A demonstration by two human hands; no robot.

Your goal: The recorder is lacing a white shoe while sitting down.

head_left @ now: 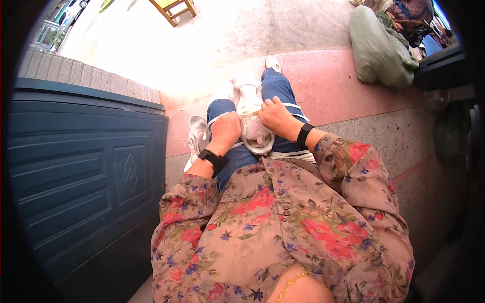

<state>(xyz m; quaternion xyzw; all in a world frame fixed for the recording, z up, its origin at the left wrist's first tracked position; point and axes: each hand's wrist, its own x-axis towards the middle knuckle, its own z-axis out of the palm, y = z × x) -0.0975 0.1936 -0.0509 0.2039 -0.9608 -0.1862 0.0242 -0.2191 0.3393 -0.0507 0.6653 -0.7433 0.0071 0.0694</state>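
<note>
A white shoe (256, 137) rests on my lap between my blue-jeaned thighs, its heel opening toward me. My left hand (226, 130) is closed at the shoe's left side, and my right hand (278, 119) pinches at its upper right. Between the two runs a pale shoelace (249, 114), drawn across the shoe. White strands trail from both hands over my knees. My fingertips are partly hidden, so the exact grip on each side is hard to see. Beyond the shoe, overexposed white shapes near my knees cannot be told apart well.
More white shoes (196, 132) stand on the floor by my left leg. A dark blue panelled door (86, 166) is at the left. At the far right sits a bulging grey-green sack (379, 48) beside piled things. A yellow wooden stool (174, 9) stands farther off.
</note>
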